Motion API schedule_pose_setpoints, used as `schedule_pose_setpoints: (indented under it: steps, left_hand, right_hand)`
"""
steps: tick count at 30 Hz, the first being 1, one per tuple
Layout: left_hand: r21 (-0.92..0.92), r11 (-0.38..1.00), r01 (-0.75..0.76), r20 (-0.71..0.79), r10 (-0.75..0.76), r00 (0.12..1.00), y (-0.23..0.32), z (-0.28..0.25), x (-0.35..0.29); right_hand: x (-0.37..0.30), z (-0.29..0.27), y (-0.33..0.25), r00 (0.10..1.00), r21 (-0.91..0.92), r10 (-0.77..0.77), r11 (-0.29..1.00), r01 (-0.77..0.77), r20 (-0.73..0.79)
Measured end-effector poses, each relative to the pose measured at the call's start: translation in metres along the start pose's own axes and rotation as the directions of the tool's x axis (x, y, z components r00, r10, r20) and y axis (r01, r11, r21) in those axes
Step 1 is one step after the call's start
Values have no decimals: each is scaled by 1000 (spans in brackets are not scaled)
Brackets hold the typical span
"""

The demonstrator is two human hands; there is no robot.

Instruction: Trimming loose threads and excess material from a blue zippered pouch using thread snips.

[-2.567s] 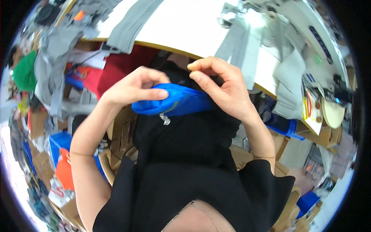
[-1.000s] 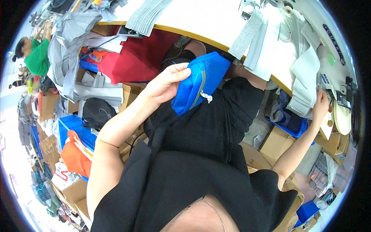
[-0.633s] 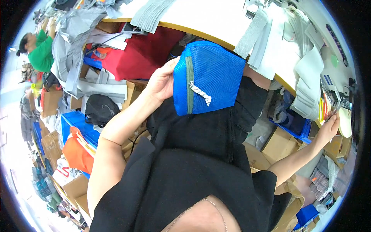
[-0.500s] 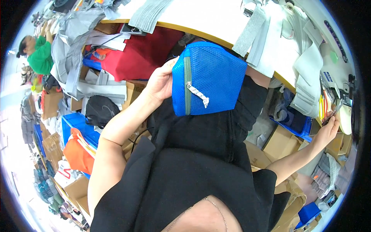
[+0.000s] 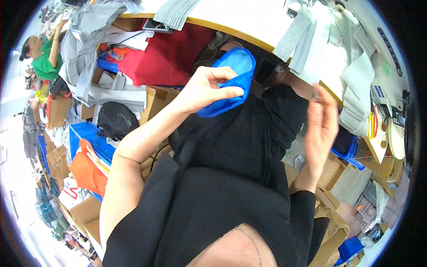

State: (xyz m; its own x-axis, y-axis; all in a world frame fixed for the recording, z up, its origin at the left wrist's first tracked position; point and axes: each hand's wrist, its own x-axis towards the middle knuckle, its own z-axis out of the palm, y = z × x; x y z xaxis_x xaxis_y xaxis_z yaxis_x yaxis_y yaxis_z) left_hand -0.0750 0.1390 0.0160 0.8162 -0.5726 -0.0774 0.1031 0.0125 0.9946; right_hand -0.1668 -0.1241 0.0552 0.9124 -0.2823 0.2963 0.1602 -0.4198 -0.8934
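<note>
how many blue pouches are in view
1: the blue pouch pinched in the person's left hand. The right hand is apart from it, off to its right. Others may be hidden in the clutter.

The blue pouch [image 5: 243, 63] is smooth, faintly glossy cloth.

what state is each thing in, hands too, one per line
Blue pouch: in left hand, apparently open at top
Left hand: pinching the pouch's edge
Right hand: raised, apart from the pouch, blurred, grip unclear
Grey strips at upper middle: layered, overhanging the white table's edge
Red cloth: spread below the table
Lower-left cardboard box: open
</note>
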Motion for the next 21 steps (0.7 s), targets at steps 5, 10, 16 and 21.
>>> schedule_pose_setpoints:
  steps: [5, 10, 16, 21]
  left_hand:
    - [-16, 1000, -25, -41, 24, 999, 9, 10, -2]
    - [-21, 1000, -2, 12, 2, 1000, 12, 11, 0]
    - [68, 991, -118, 1, 118, 993, 7, 13, 3]
    - [113, 989, -100, -2, 101, 995, 8, 14, 4]
  right_hand:
    - [-6, 38, -13, 954, -261, -182, 934, 243, 239]
    - [-7, 48, -12, 932, -414, -278, 839, 354, 233]
    - [-5, 48, -8, 905, -488, -349, 763, 424, 241]
    - [-5, 46, -12, 907, -505, -345, 753, 422, 243]
